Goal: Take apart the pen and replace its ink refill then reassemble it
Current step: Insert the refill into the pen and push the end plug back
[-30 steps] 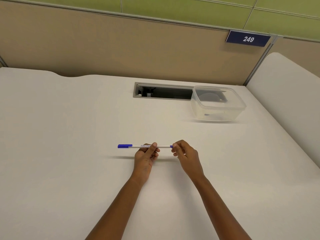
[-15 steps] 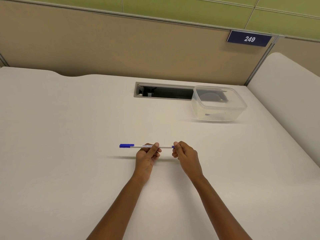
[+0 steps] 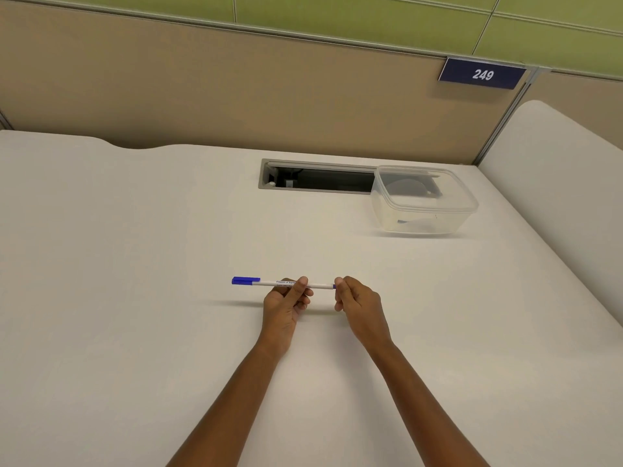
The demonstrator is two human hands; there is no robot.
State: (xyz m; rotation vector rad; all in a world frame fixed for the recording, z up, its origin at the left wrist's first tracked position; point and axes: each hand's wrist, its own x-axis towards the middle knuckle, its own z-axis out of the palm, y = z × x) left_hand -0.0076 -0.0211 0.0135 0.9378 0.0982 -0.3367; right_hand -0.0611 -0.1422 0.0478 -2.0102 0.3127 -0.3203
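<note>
Left grip: left hand holds the pen at mid-barrel, thumb over the top, fingers curled beneath.
Right grip: right hand pinches the blue end piece at the barrel's right tip.
Pen: white barrel with black print, level, held above the desk; blue cap on, pointing left.
Shadow: thin line on the desk under the pen.
Container: clear plastic tub, far right, partly over the cable slot.
Backdrop: tan partition, number plate reading 249.
</note>
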